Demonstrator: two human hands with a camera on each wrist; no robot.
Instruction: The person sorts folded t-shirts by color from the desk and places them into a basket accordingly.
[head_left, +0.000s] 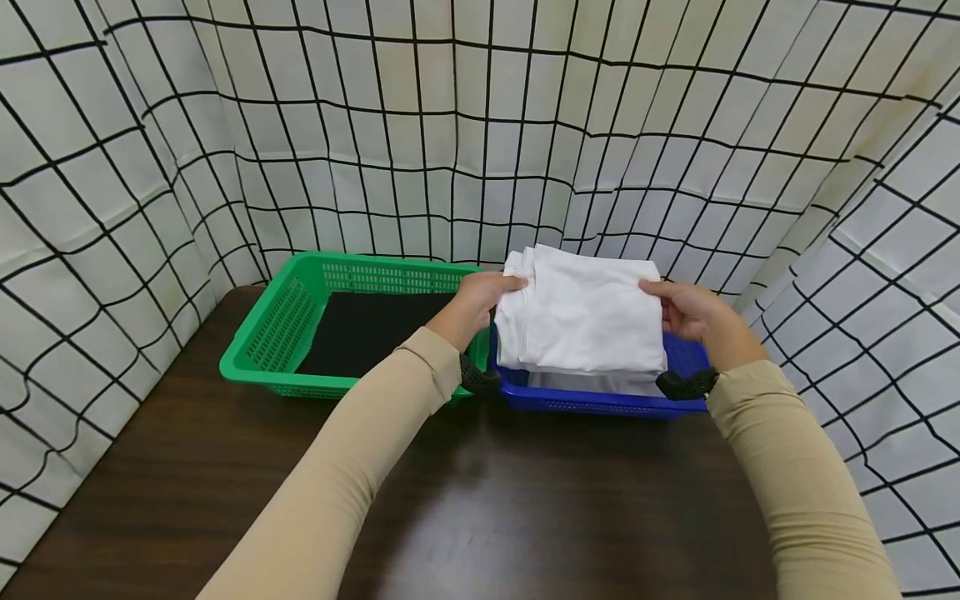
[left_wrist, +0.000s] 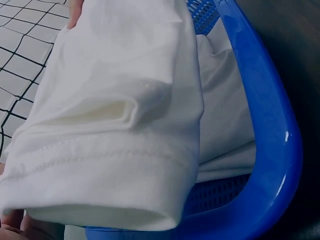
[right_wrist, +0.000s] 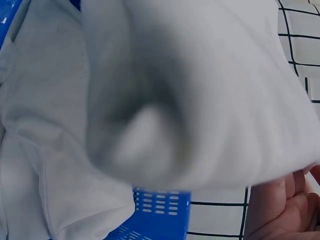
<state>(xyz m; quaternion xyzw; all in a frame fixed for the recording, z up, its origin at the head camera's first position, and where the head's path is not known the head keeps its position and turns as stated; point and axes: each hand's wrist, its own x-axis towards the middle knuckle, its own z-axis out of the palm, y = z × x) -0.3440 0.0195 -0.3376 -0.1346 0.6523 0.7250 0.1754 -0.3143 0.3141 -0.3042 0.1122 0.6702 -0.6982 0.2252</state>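
Observation:
A folded white T-shirt (head_left: 588, 312) is held up over the blue basket (head_left: 600, 403) in the head view. My left hand (head_left: 474, 303) pinches its left edge, thumb on top. At the right edge, my right hand (head_left: 692, 317) grips it the same way. The left wrist view shows a stitched, open hem on the T-shirt (left_wrist: 100, 170). Beneath it, more white cloth (left_wrist: 225, 110) lies in the blue basket. Part of my right hand (right_wrist: 285, 207) shows under the cloth in the right wrist view, where the near fold is blurred.
Left of the blue basket stands a green basket (head_left: 281, 379) with flat black cloth (head_left: 367, 333) inside. Both are on a dark wooden table (head_left: 525, 508). Black wire grid (head_left: 450, 112) over white sheeting encloses the back and sides.

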